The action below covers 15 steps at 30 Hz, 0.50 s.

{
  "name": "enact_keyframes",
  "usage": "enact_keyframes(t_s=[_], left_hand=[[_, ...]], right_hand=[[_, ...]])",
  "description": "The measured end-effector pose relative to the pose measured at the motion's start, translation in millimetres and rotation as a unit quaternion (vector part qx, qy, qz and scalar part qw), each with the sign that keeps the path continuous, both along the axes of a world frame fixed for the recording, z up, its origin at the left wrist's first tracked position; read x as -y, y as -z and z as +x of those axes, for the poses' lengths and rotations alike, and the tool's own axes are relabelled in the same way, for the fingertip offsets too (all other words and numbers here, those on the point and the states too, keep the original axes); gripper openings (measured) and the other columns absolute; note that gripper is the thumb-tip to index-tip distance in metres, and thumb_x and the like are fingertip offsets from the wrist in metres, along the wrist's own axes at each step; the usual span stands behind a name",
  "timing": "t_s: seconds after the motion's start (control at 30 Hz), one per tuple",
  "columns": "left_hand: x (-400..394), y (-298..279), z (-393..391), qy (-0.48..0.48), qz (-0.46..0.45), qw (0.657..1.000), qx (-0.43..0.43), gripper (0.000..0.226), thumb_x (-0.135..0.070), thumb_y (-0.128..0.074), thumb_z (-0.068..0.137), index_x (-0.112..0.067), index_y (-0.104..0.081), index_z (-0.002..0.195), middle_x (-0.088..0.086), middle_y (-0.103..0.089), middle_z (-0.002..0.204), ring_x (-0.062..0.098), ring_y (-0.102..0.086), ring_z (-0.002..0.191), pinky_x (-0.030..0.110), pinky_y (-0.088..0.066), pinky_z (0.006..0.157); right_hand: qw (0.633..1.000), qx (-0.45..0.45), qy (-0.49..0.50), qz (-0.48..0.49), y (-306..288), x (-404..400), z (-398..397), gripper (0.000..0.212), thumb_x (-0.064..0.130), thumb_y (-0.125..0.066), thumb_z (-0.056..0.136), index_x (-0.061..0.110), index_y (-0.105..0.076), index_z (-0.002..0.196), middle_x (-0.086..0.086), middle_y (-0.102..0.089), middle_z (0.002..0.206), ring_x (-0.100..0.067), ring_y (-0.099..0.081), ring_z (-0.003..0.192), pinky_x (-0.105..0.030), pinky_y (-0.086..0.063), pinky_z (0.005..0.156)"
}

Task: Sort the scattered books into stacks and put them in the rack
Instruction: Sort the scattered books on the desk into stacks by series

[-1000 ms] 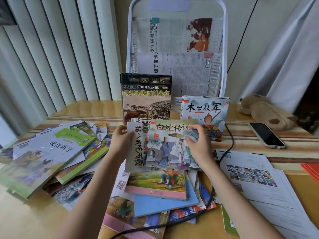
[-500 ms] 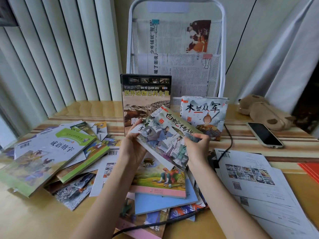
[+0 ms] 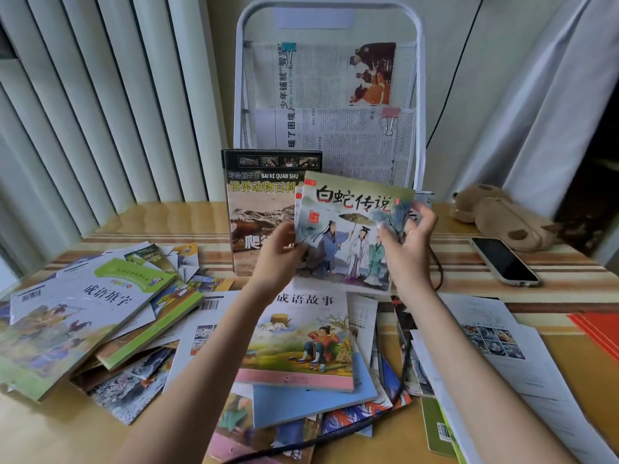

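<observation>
Both hands hold up a thin stack of picture books [image 3: 348, 229], its front cover showing robed figures under an umbrella. My left hand [image 3: 279, 254] grips the stack's left edge and my right hand [image 3: 407, 241] holds its right side, thumb on the cover. The stack hangs upright above the table, in front of the white wire rack [image 3: 326, 15]. A dark animal encyclopedia [image 3: 258, 209] stands in the rack's lower tier. Scattered books lie below: a pink-edged story book [image 3: 301, 339] in the middle and a green-topped workbook [image 3: 77, 316] on the left pile.
Newspapers clipped in the rack's upper tiers [image 3: 338, 105]. A phone [image 3: 504, 261] and a brown plush toy [image 3: 499, 216] lie at the right. Printed sheets [image 3: 502, 349] cover the right side. A black cable [image 3: 435, 262] runs across the books. Vertical blinds [image 3: 83, 112] stand behind.
The held stack has been squared up, turned from tilted to upright and lifted up and to the right toward the rack, now hiding the small book that stood at the rack's right.
</observation>
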<state>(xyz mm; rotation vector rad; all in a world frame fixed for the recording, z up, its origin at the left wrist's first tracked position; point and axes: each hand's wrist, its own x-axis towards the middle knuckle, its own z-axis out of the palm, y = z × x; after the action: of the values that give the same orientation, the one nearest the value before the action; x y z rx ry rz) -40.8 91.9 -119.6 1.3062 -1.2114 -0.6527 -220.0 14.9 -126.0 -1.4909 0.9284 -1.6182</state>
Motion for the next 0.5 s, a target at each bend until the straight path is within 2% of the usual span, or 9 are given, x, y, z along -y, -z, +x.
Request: enact_keyframes(t_s=[0.07, 0.13, 0.17, 0.27, 0.37, 0.43, 0.5], left_hand=[[19, -7, -10, -0.013, -0.03, 0.999, 0.016, 0.028, 0.013, -0.042, 0.089, 0.001, -0.053, 0.112, 0.009, -0.062, 0.104, 0.017, -0.06, 0.092, 0.017, -0.053, 0.074], [39, -10, -23, -0.024, -0.04, 0.998, 0.042, 0.028, 0.012, -0.039, 0.089, 0.002, -0.05, 0.112, 0.011, -0.061, 0.108, 0.021, -0.059, 0.097, 0.027, -0.052, 0.081], [49, -8, -30, -0.031, -0.036, 0.997, 0.064, 0.027, 0.011, -0.038, 0.088, 0.001, -0.049, 0.111, 0.01, -0.06, 0.108, 0.024, -0.058, 0.098, 0.033, -0.052, 0.083], [72, 4, -50, -0.04, -0.018, 0.987, 0.153, 0.018, 0.006, -0.043, 0.09, -0.001, -0.052, 0.104, 0.008, -0.06, 0.105, 0.025, -0.058, 0.095, 0.039, -0.052, 0.085], [84, 27, -59, -0.069, 0.012, 0.961, 0.266, 0.025, 0.003, -0.047, 0.087, -0.005, -0.052, 0.111, 0.013, -0.054, 0.113, 0.031, -0.053, 0.102, 0.044, -0.046, 0.088], [85, 42, -60, -0.076, 0.023, 0.953, 0.291, 0.037, 0.007, -0.044, 0.083, -0.01, -0.046, 0.116, 0.014, -0.053, 0.117, 0.036, -0.054, 0.102, 0.046, -0.048, 0.082], [86, 50, -61, -0.078, 0.03, 0.956, 0.283, 0.044, 0.01, -0.046, 0.081, -0.013, -0.039, 0.117, 0.015, -0.056, 0.115, 0.037, -0.058, 0.097, 0.043, -0.049, 0.074]], right_hand=[[0.995, -0.078, 0.044, -0.04, -6, 13, -10, 0.036, 0.007, -0.054, 0.092, 0.013, -0.037, 0.123, -0.007, -0.053, 0.118, -0.019, -0.056, 0.106, -0.029, -0.048, 0.086], [0.986, -0.125, 0.096, -0.063, -8, 29, -21, 0.033, 0.009, -0.052, 0.094, 0.007, -0.04, 0.125, -0.008, -0.055, 0.112, -0.024, -0.057, 0.1, -0.033, -0.047, 0.082], [0.98, -0.14, 0.124, -0.067, -8, 37, -27, 0.036, 0.01, -0.052, 0.094, 0.007, -0.042, 0.129, -0.009, -0.055, 0.115, -0.024, -0.056, 0.103, -0.032, -0.048, 0.083], [0.972, -0.156, 0.173, -0.039, -1, 58, -46, 0.049, 0.009, -0.055, 0.093, 0.014, -0.041, 0.14, -0.013, -0.055, 0.125, -0.021, -0.055, 0.111, -0.024, -0.044, 0.09], [0.967, -0.17, 0.19, -0.009, 24, 67, -58, 0.053, 0.006, -0.058, 0.091, 0.015, -0.042, 0.14, -0.013, -0.057, 0.123, -0.024, -0.057, 0.109, -0.029, -0.046, 0.089], [0.961, -0.203, 0.185, 0.018, 48, 69, -60, 0.056, 0.006, -0.062, 0.088, 0.016, -0.041, 0.139, -0.013, -0.056, 0.122, -0.026, -0.057, 0.106, -0.034, -0.049, 0.087], [0.952, -0.241, 0.175, 0.067, 66, 69, -60, 0.062, 0.004, -0.066, 0.084, 0.017, -0.039, 0.139, -0.014, -0.055, 0.118, -0.027, -0.056, 0.101, -0.032, -0.046, 0.079]])
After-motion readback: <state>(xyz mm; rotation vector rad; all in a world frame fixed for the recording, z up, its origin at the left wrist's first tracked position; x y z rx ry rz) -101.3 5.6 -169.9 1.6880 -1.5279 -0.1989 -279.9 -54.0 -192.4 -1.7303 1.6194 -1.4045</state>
